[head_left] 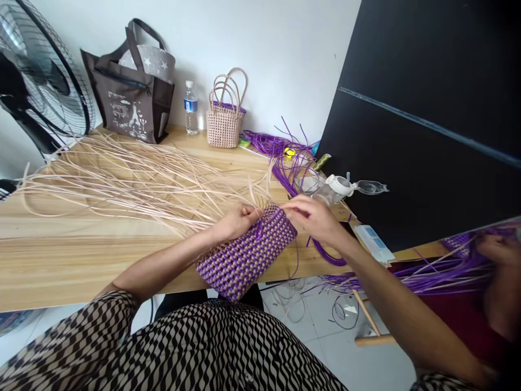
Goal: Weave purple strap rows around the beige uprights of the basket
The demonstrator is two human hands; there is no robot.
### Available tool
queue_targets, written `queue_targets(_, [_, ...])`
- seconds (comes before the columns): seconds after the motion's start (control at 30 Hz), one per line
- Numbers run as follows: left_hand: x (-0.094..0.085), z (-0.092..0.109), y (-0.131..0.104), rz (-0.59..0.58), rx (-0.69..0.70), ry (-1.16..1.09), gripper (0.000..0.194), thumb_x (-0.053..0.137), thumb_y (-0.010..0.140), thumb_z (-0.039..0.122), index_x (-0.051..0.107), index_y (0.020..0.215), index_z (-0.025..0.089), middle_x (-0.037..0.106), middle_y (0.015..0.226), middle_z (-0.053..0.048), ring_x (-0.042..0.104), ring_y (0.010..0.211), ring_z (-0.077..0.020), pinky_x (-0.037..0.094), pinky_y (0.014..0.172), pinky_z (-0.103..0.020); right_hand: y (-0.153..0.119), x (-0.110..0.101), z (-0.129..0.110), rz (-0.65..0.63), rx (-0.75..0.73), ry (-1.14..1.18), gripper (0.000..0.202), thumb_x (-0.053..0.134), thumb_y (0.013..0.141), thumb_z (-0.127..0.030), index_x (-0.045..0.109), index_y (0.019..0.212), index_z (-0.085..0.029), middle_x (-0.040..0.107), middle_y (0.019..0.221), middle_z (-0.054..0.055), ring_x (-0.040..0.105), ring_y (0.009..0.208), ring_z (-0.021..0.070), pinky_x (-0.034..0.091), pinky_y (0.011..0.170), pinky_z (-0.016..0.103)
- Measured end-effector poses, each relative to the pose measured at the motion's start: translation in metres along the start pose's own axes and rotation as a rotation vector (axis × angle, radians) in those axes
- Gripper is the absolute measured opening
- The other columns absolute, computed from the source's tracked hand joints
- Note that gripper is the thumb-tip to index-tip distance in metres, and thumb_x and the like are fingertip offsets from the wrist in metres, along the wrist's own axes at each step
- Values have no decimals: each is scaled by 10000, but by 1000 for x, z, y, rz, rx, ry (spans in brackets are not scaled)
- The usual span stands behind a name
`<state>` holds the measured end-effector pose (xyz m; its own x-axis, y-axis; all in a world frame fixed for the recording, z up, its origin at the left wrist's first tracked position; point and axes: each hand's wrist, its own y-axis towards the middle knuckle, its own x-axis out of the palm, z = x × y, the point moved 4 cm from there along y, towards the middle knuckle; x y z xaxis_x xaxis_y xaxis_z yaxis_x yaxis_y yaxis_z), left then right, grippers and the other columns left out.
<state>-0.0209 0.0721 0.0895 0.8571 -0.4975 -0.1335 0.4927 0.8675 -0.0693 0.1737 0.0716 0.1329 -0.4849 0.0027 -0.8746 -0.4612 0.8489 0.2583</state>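
A purple and beige woven basket (252, 252) lies tilted over the table's front edge, its bottom end near my lap. My left hand (240, 221) is closed on the basket's upper left rim, thumb on top. Beige strands (260, 190) stick up from that rim. At the upper right corner of the basket, my right hand (311, 214) has its fingers pinched together, apparently on a thin strand; the fingertips are too small to make out fully. Long beige strands (134, 179) spread leftward over the table from the basket.
A finished beige basket (223, 127), water bottle (191, 108) and brown bag (130, 98) stand along the wall. Purple strands (280, 152) and a clear bottle with white lid (337, 187) lie right. A fan (44, 76) is left; a black panel (407, 136) separates a co-worker's hand (499, 247).
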Motion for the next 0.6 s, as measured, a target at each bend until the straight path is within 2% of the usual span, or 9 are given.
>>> queue_targets(0.1, [2,-4,3,-23,15,-12,457,471,802,525,375,526,175,297,482,52,241,455,-63,177,460,-237,12,21,-38,-33,-164,23,168,521,855,-265,666,907,-197,636,899,52,579,854,162,438,779,290])
queue_targets(0.17, [2,-4,3,-26,27,2,456,469,805,514,358,518,177,288,484,52,238,455,-62,175,458,-237,14,25,-39,-8,-198,-1,195,488,874,-246,664,820,-184,627,813,49,571,803,158,434,761,286])
queue_targets(0.23, [1,-3,2,-21,37,28,464,458,815,500,328,505,181,270,480,52,226,449,-59,166,455,-241,10,22,-18,41,-156,-48,231,466,874,-231,653,749,-176,619,762,51,560,759,160,428,737,290])
queue_targets(0.33, [0,-3,3,5,45,64,477,461,821,487,285,494,187,248,479,53,209,443,-55,151,457,-246,-1,12,32,91,25,-134,233,477,843,-218,640,685,-165,616,718,56,554,700,168,416,685,297])
queue_targets(0.4, [1,-4,5,17,43,77,479,468,821,480,277,494,187,242,481,53,207,445,-56,150,461,-249,-5,10,55,37,106,-171,238,485,834,-227,642,670,-157,610,685,55,550,678,173,408,673,302])
queue_targets(0.43, [1,-6,6,17,41,80,475,463,825,479,284,495,187,244,482,53,211,448,-58,152,463,-249,-5,10,60,1,120,-182,242,484,836,-235,652,681,-154,616,691,58,553,688,177,407,681,305])
queue_targets(0.5, [2,-8,7,8,47,97,464,441,837,477,308,503,184,252,485,51,221,457,-64,162,468,-248,1,9,52,-11,104,-179,242,480,842,-251,681,746,-156,641,763,70,567,748,185,411,723,312])
queue_targets(0.6, [4,-8,7,-13,91,145,454,414,851,463,317,508,182,250,493,50,223,468,-68,172,475,-245,22,9,9,81,42,-40,237,481,851,-260,699,873,-170,667,911,75,588,848,177,420,785,305])
